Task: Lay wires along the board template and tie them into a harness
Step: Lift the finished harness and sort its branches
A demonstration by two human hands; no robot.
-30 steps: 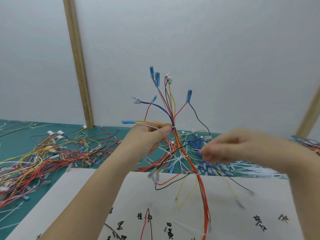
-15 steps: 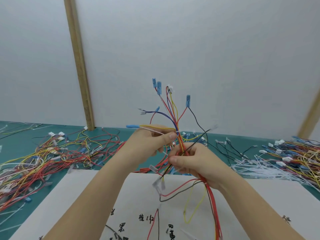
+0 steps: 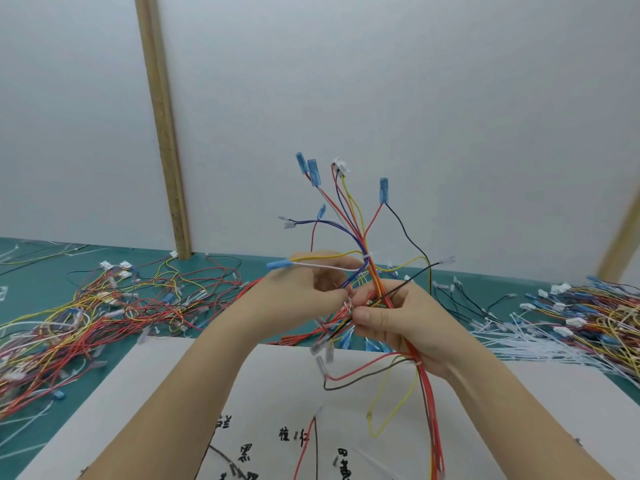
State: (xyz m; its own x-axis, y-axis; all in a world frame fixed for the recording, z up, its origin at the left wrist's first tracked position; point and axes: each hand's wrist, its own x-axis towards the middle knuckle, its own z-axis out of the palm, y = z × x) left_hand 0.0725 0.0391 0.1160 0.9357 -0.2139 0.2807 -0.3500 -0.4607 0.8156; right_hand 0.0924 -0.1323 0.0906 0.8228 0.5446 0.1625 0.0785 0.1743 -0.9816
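Head view: a wire bundle (image 3: 372,282) is held up in the middle of the frame, above a white template sheet (image 3: 180,382) at the bottom.
Left hand (image 3: 304,292): fingers curled around the bundle just below a white tie (image 3: 366,255), gripping loose wires there.
Right hand (image 3: 398,320): touching the left hand from the right, thumb and fingers pinching the red trunk of the bundle along with a black wire (image 3: 408,284).
Bundle top: branches fan upward from the tie, ending in blue terminals (image 3: 313,172) and a white plug (image 3: 340,167).
Bundle bottom: red wires hang to the lower edge of the frame; a yellow loop and a red and dark strand dangle free.
Done so far: one tie appears cinched on the trunk.
Left to do: my guess is the black wire must be tied in, the lower loose strands gathered, and the harness matched to the sheet's handwritten marks.
Surface (image 3: 41,282): green, carrying a wire heap (image 3: 86,313) at left, white ties (image 3: 540,344) and more wires at right.
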